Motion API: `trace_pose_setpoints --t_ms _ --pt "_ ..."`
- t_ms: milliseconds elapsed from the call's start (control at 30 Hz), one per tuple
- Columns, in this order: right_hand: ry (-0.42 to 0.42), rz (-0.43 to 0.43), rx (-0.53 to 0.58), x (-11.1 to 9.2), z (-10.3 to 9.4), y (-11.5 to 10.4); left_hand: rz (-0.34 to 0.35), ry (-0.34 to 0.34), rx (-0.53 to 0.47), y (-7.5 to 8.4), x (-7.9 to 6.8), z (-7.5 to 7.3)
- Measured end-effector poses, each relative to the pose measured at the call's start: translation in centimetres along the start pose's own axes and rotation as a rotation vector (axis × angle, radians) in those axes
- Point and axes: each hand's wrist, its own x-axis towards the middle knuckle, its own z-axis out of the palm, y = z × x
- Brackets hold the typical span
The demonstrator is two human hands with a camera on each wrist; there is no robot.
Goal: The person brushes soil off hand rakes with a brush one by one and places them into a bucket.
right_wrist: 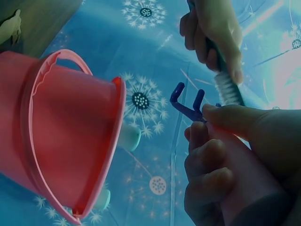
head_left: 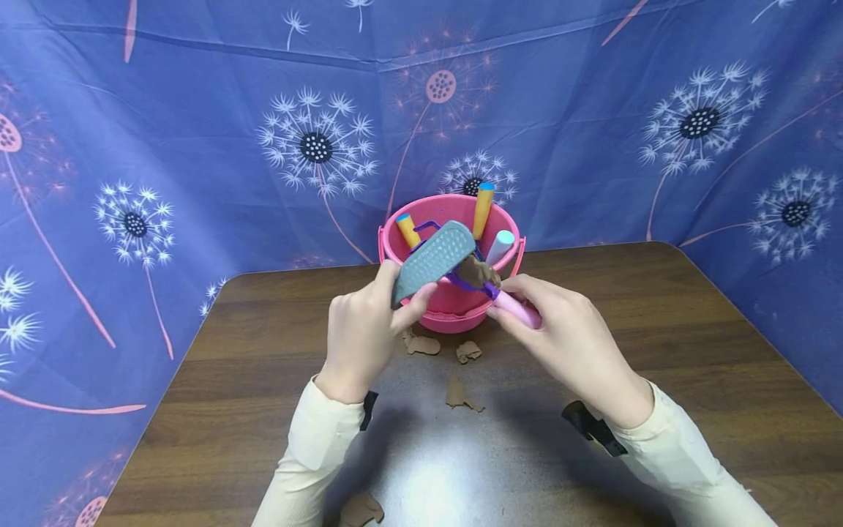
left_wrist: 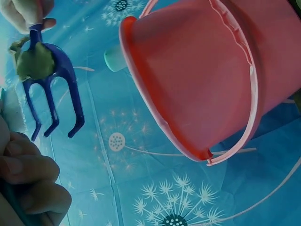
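Note:
My left hand [head_left: 358, 333] grips a teal brush [head_left: 435, 258], its back facing up in the head view. White bristles [right_wrist: 227, 88] show under it in the right wrist view. In my right hand [head_left: 573, 333] is a small toy hand rake by its pink handle [head_left: 517, 309]. The rake's purple three-pronged head [left_wrist: 60, 61] carries a brown clay-like lump [head_left: 479, 272]. The brush lies close beside the rake head; whether the bristles touch the lump cannot be told. Both tools are held above and in front of a pink bucket [head_left: 454, 320].
Inside the bucket stand tools with yellow handles [head_left: 484, 211] and a pale handle with a teal end [head_left: 500, 247]. Several brown flat scraps [head_left: 469, 352] lie on the wooden table [head_left: 263, 366], one near its front edge. A blue dandelion-print cloth [head_left: 217, 146] hangs behind.

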Motion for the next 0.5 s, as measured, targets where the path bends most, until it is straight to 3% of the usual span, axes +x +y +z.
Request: trace_pose_setpoints --t_ms 200,500 --pt "-0.003 -0.007 0.01 0.0 -0.01 -0.21 0.061 0.005 0.04 -0.37 -0.1 0.13" --pt "-0.015 0.07 0.043 0.17 -0.4 -0.06 0.108 -0.015 0.016 -0.53 -0.08 0.0"
